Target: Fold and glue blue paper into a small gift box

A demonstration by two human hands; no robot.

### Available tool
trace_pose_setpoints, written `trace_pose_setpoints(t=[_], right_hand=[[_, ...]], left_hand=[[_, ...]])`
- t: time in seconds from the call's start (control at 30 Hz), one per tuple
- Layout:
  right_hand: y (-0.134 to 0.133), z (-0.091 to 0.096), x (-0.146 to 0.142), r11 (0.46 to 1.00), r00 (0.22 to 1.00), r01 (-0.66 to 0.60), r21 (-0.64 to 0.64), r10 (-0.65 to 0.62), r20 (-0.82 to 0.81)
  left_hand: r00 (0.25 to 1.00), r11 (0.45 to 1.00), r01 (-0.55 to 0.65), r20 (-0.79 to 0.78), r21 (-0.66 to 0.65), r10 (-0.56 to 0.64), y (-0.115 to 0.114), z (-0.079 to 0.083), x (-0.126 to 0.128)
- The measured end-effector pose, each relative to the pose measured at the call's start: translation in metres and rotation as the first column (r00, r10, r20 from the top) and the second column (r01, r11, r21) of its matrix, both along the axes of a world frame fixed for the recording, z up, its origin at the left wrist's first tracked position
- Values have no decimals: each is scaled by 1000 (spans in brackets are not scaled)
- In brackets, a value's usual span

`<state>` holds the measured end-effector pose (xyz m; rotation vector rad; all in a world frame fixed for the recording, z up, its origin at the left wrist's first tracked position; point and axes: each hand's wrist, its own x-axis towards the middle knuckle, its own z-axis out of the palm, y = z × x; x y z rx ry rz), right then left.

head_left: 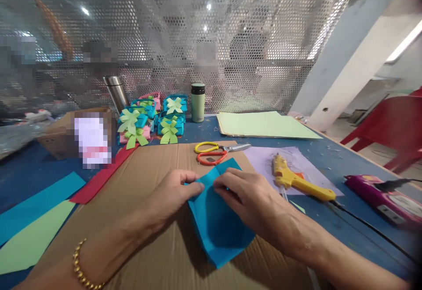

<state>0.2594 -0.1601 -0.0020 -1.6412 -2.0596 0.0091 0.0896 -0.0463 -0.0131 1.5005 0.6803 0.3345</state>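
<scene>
Pinching the upper fold of the blue paper (217, 226), the left hand (173, 193) has thumb and forefinger closed together on the sheet's edge, the other fingers curled in toward the palm; the right hand (245, 197) meets it from the other side, fingertips bunched and pressed down on the same fold, so the two hands almost touch at the crease; both are grasping the paper, neither lies slack. The blue paper rests on the cardboard sheet (148, 246) spread over the blue table (332, 158), partly folded, its lower corner pointing toward the person; its top point comes near the scissors (214, 153), which lie just beyond with yellow and orange handles. Right of the hands a yellow glue gun (296, 181) lies on a lilac sheet (263, 160); farther right a purple device (379, 197) with a black cord is cut off by the frame edge and hard to identify. How many layers the fold has is hidden beneath the fingers; the right thumb cannot be made out clearly. A beaded bracelet (81, 268) circles the left wrist. At the back stand paper-flower boxes (151, 120), a green tumbler (198, 103), a steel flask (116, 92) and a stack of pale green sheets (263, 125); figures behind the mesh screen (231, 39) are blurred.
</scene>
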Motion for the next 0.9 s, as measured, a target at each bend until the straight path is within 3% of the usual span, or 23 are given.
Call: trace_pose_setpoints(t=[0.17,0.37,0.5,0.63,0.73,0.9], right_hand=[[3,-4,1,999,1000,-21,35,21,11],[5,-8,2,997,998,-56,54,57,-15],[6,-6,1,992,999,3,126,-7,35],[0,15,-2,962,999,46,270,-39,-31],[-10,39,-2,958,998,43,282,-30,-48],[-36,61,12,931,981,192,310,-186,-51]], left_hand=[[1000,1000,21,-10,-3,-21,-3,1,1],[995,985,100,4,138,-101,-8,5,1],[993,987,109,33,117,-113,-9,9,0],[996,997,79,34,17,-79,-3,6,1],[995,993,96,4,-75,-96,2,2,0],[982,985,170,-89,30,-167,10,2,-4]])
